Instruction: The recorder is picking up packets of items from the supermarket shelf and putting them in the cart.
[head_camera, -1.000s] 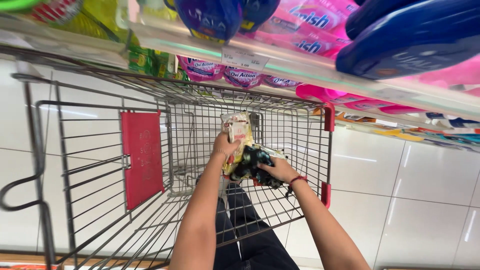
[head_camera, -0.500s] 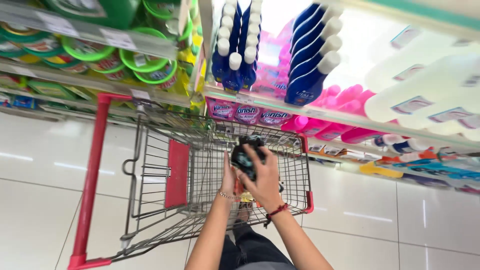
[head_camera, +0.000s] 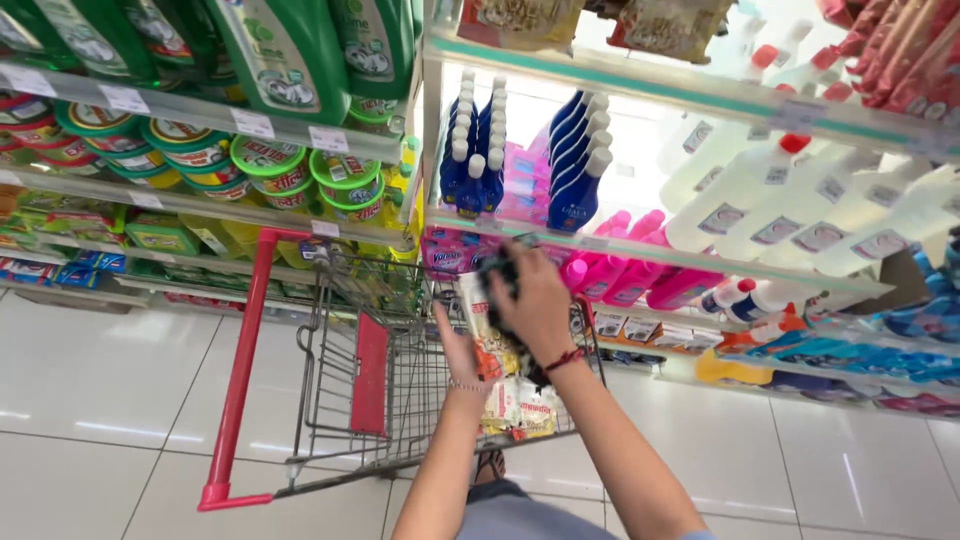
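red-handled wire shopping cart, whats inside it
Printed snack packets show low in the red-handled wire shopping cart. The left hand and right hand, gripping a dark item, cover the rest.

A dark, blackish packet (head_camera: 500, 290) is raised above the basket of the shopping trolley, most of it hidden under the fingers that clasp it, so its exact shape cannot be told. Just below it and touching it hangs a tall snack packet (head_camera: 492, 345), cream and orange with printed panels, upright and slightly tilted, held at its left edge. Its lower end overlaps paler packets (head_camera: 522, 408) lying at the bottom of the wire basket.
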